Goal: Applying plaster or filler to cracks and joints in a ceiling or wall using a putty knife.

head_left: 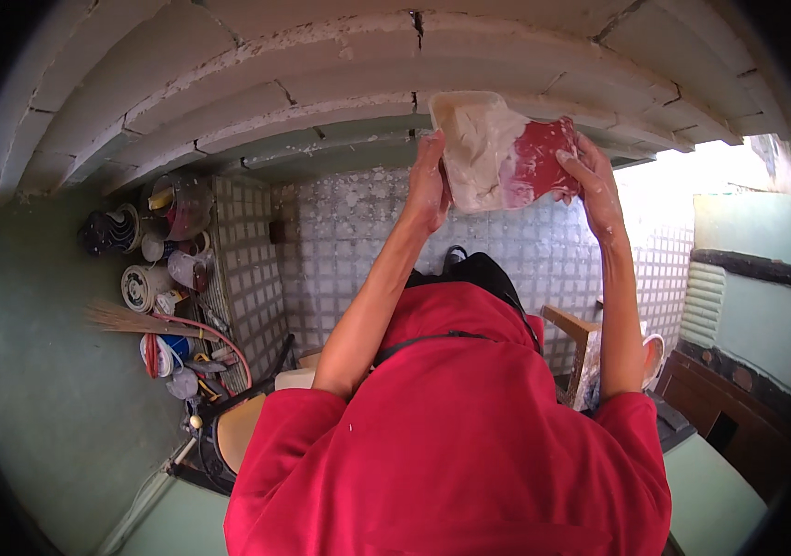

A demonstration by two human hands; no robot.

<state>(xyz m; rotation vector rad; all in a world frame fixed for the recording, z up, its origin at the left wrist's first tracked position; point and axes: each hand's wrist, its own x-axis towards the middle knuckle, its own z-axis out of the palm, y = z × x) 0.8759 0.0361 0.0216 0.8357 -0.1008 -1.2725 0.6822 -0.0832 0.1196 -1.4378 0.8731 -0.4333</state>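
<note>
My left hand [430, 185] is closed on the near left edge of a shallow whitish tub [445, 159]. Thick off-white paste [479, 153] fills much of the tub, heaped and streaked on top. On the other side, my right hand [592, 181] grips a flat red spreader [544, 153], smeared with the same paste. The spreader's left edge meets the paste in the tub. Pale smears cover my right fingers and wrist. Both arms reach forward, with the tub raised above the floor close to the wall.
A pale block wall [321, 65] with open joints rises ahead. The tiled floor [340, 232] is spattered. At left, buckets [141, 287], a broom [127, 320] and a red hose [229, 343] crowd a shelf. A wooden piece [570, 324] stands at right, beside my right forearm.
</note>
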